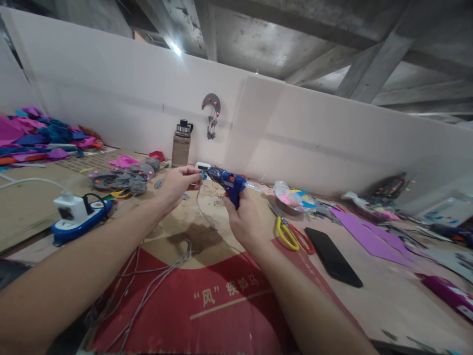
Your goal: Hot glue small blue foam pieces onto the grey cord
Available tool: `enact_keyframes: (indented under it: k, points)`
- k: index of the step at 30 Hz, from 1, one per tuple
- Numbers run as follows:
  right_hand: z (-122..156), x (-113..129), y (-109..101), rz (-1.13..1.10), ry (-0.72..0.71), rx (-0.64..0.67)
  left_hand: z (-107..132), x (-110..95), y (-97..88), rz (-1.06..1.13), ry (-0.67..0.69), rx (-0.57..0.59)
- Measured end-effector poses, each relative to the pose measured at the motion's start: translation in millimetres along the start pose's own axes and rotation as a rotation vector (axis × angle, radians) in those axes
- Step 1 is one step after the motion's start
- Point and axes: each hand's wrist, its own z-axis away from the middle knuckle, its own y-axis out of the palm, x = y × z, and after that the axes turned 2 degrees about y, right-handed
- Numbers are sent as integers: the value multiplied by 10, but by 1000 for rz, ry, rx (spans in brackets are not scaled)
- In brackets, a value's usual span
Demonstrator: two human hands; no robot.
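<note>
Dial centred on the gun, twelve toward the wall.

Item: glue gun (232, 186), blue, one, at centre above the counter (384, 301); clear stick projecting from its rear, nozzle toward nine. Right hand (244, 217) wrapped round its grip.

Item: blue scrap (203, 175), small, one, just off the nozzle at nine; contact cannot be told. Left hand (179, 181) pinching it between fingertips. Thin grey cord (199, 202) hanging below those fingertips.

Item: water bottle (181, 148), lidded, upright, at ten.

Item: grey crescent (213, 98) with pink dots, on the wall (295, 128), between eleven and twelve.

Item: scissors (291, 236), yellow and red handles, at four; black phone (332, 259) just beside, farther out.

Item: purple sheet (365, 236), between three and four.

Item: red-and-tan cardboard (229, 330), printed, at six; loose grey strands (148, 293) across it toward seven.

Item: power strip (79, 227), blue and white, between eight and nine, white adapter (70, 206) plugged in.

Item: coloured cloth (44, 133), heaped, between nine and ten.
</note>
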Motion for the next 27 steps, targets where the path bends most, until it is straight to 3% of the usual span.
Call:
enact_keyframes:
  k: [27]
  points:
    - [6, 23, -9, 8, 29, 11, -6, -4, -7, 9, 2, 14]
